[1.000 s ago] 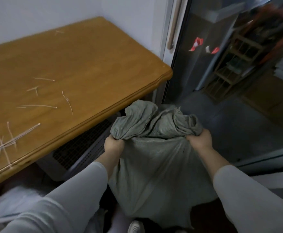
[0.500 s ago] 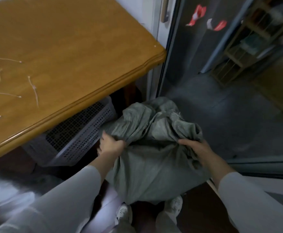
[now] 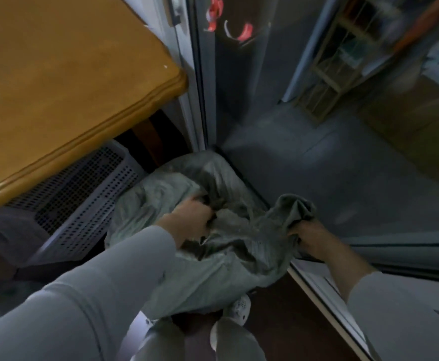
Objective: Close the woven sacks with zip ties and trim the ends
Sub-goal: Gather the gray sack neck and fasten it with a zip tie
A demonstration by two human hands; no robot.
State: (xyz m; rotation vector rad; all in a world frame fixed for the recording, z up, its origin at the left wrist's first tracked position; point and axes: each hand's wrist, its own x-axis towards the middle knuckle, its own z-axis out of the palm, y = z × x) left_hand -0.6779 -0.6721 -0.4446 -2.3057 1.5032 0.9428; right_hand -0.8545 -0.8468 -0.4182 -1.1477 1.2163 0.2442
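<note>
A grey-green woven sack (image 3: 202, 277) rests low on the floor in front of my feet, its top crumpled and loose. My left hand (image 3: 191, 221) grips bunched fabric at the middle of the sack's mouth. My right hand (image 3: 310, 237) clutches the right corner of the mouth (image 3: 295, 208), which sticks up above my fist. Another rounded sack bulge (image 3: 208, 170) lies behind, against the door frame. No zip tie or cutter shows near my hands.
A wooden table (image 3: 64, 82) overhangs on the left, with a perforated grey plastic crate (image 3: 83, 194) under it. A glass sliding door (image 3: 304, 113) and its floor track (image 3: 325, 295) run along the right. My white shoes (image 3: 239, 307) stand just behind the sack.
The sack has dropped from table height down to the floor. My hands went down with it and shifted their grip, and my view tilted downward, so the trimmed tie ends on the table left view.
</note>
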